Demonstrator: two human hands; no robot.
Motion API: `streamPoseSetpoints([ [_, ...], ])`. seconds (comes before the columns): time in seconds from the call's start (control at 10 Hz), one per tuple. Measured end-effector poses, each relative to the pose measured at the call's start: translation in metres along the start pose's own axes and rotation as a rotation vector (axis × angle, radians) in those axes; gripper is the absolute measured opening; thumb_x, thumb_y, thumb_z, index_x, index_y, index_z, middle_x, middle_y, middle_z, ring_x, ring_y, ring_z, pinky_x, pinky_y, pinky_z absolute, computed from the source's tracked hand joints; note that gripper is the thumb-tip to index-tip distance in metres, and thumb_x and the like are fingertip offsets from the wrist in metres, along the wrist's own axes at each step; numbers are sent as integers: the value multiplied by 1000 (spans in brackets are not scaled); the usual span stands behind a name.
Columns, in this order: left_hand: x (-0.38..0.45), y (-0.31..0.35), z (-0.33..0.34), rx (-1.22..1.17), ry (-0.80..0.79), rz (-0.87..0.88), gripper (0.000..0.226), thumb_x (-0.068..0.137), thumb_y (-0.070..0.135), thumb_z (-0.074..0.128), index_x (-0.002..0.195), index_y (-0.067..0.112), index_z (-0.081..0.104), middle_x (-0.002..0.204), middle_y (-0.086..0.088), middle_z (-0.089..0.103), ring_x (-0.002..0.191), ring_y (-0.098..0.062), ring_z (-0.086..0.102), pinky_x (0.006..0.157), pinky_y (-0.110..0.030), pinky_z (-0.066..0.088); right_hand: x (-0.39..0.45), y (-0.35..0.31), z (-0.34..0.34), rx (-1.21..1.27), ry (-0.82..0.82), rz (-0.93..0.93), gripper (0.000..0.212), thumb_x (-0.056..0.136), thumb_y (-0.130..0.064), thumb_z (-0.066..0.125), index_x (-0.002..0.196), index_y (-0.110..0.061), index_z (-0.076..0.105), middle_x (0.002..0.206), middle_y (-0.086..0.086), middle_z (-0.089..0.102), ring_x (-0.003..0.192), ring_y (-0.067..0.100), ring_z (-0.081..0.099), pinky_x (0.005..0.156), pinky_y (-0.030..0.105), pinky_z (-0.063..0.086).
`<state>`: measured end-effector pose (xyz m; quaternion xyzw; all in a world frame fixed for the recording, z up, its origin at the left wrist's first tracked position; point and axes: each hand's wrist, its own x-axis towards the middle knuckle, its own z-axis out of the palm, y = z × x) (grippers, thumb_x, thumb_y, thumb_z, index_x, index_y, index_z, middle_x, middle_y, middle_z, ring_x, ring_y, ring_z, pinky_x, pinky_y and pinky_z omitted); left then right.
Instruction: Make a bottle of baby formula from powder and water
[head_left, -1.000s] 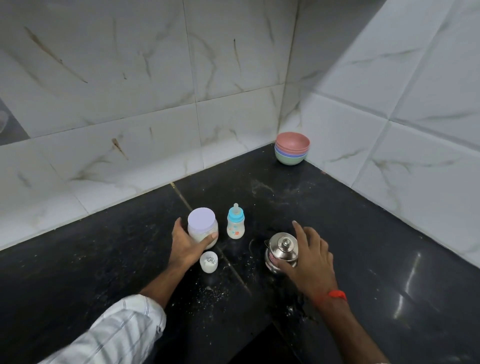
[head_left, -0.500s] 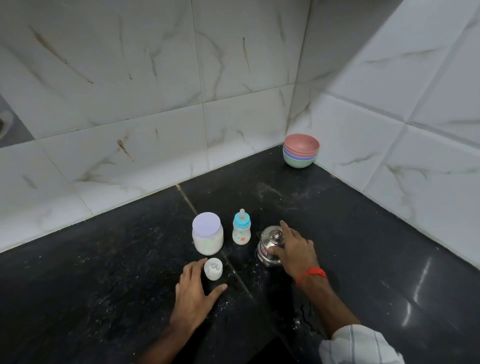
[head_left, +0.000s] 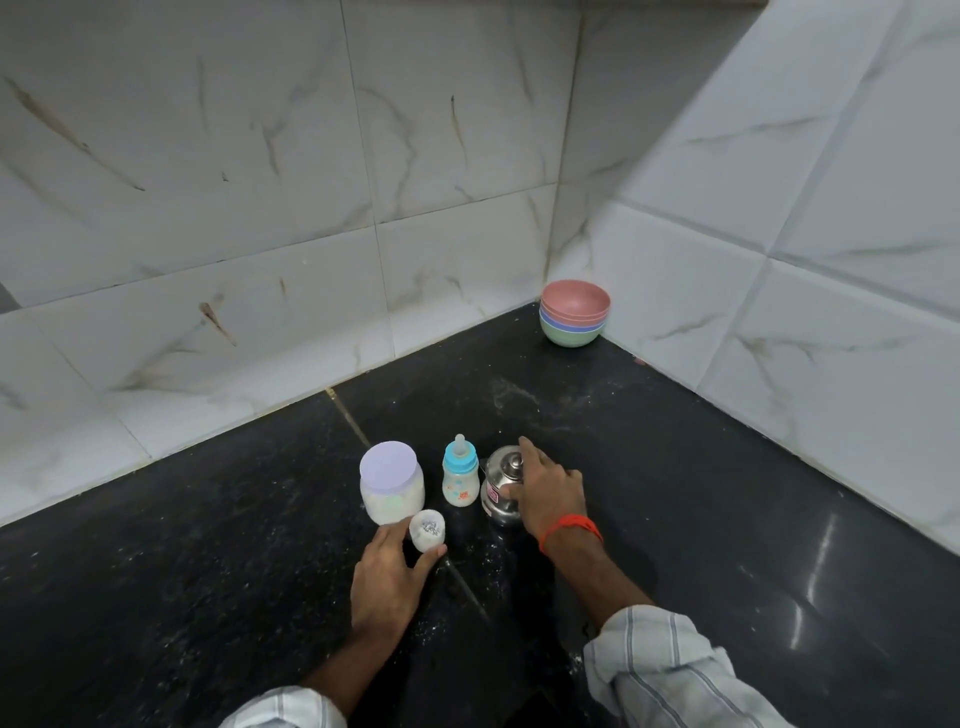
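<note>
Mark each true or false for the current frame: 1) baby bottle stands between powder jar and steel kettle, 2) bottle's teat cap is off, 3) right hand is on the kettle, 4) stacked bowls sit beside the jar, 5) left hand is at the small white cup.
1) True: the baby bottle stands between the powder jar and the steel kettle.
2) False: its blue collar and teat are on.
3) True: the right hand rests on it.
4) False: the stacked bowls sit far off in the wall corner.
5) True: the left hand touches the small white cup.
</note>
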<state>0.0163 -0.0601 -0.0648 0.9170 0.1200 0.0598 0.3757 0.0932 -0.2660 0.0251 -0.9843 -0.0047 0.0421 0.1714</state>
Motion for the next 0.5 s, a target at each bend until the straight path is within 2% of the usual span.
streamPoseSetpoints([
  [0.3, -9, 10, 3, -9, -27, -67, 72, 82, 49, 82, 144, 23, 57, 135, 0, 63, 125, -19, 60, 103, -45, 54, -6, -1, -5, 86, -37, 32, 78, 98, -40, 63, 162, -27, 21, 166, -1, 35, 147, 27, 43, 120, 59, 26],
  [0.5, -22, 4, -12, -47, 21, -43, 71, 83, 47, 82, 145, 29, 53, 121, 7, 62, 116, -13, 60, 96, -37, 55, -9, 7, -13, 129, -40, 2, 81, 94, -50, 63, 162, -30, 23, 166, -2, 35, 150, 27, 36, 120, 58, 22],
])
